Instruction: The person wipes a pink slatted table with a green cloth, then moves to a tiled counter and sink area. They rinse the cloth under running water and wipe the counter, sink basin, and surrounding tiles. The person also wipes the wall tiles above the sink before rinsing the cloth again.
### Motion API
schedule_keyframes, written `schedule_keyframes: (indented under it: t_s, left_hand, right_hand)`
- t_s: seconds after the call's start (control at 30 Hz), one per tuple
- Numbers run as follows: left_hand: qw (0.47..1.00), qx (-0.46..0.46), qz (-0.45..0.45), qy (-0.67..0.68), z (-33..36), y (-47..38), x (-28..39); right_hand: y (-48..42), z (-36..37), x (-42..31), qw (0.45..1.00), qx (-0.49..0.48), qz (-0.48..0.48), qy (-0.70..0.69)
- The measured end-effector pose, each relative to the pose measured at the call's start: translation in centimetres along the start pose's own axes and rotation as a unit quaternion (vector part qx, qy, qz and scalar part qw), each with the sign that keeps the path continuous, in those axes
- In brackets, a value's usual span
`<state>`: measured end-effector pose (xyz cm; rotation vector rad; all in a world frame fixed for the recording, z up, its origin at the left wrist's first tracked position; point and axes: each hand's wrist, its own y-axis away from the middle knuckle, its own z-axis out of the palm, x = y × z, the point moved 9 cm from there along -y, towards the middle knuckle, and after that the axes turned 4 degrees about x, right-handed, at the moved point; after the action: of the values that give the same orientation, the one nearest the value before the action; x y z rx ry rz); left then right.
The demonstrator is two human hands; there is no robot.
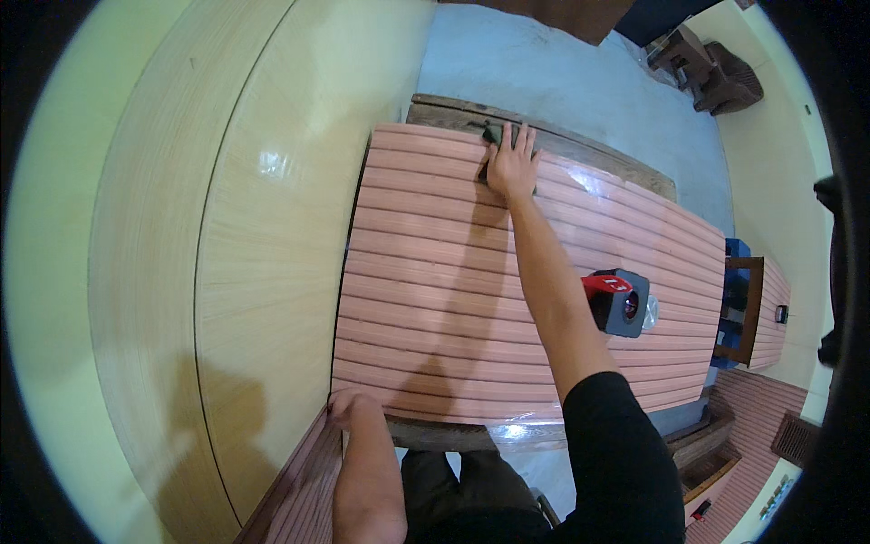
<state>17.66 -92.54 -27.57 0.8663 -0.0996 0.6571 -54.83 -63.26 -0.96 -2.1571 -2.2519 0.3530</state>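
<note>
A table point(421, 272) with a striped pinkish wood-look top lies before me, its surface shiny in places. My right hand point(514, 163) is at the table's far edge, pressed flat with fingers spread over a dark green cloth point(493, 134). Much of the cloth is hidden under the palm. At the near left corner, my left hand point(350, 402) rests against the table edge; its fingers are mostly hidden. Right of my right forearm stands a dark grey box point(625, 323) with a round opening and a red part point(607, 283) bearing writing. A clear glass-like item point(651, 313) is beside it.
A pale wooden wall panel point(285, 238) borders the table on the left. Wooden benches point(598, 160) run along its far and near sides. Blue crates point(734, 299) and another striped table point(775, 306) are at the right. A brown chair point(731, 78) is at the far right.
</note>
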Motion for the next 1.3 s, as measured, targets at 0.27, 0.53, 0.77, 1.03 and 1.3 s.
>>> schedule_keyframes:
  t_s: [0.27,0.53,0.77,1.03,1.3]
  left_hand:
    - [0.999,-0.031,-0.005,-0.041,1.6,0.1,-0.3]
    - [0.991,-0.066,-0.023,-0.111,3.2,2.2,-2.9]
    - [0.984,-0.083,-0.046,-0.152,3.7,4.5,-5.6]
    - [0.976,-0.098,-0.079,-0.179,4.1,5.5,-7.6]
    - [0.964,-0.114,-0.105,-0.217,5.0,6.5,-9.1]
  right_hand:
    - [0.3,0.9,0.9,0.998,-0.017,-0.058,0.003]
    - [14.7,-4.0,4.8,0.995,0.056,-0.064,-0.042]
    - [32.5,-9.4,7.3,0.997,-0.003,0.004,-0.073]
    - [45.3,-13.6,15.6,0.995,-0.079,0.058,-0.025]
    - [44.7,-15.6,31.4,0.972,0.055,0.227,0.015]
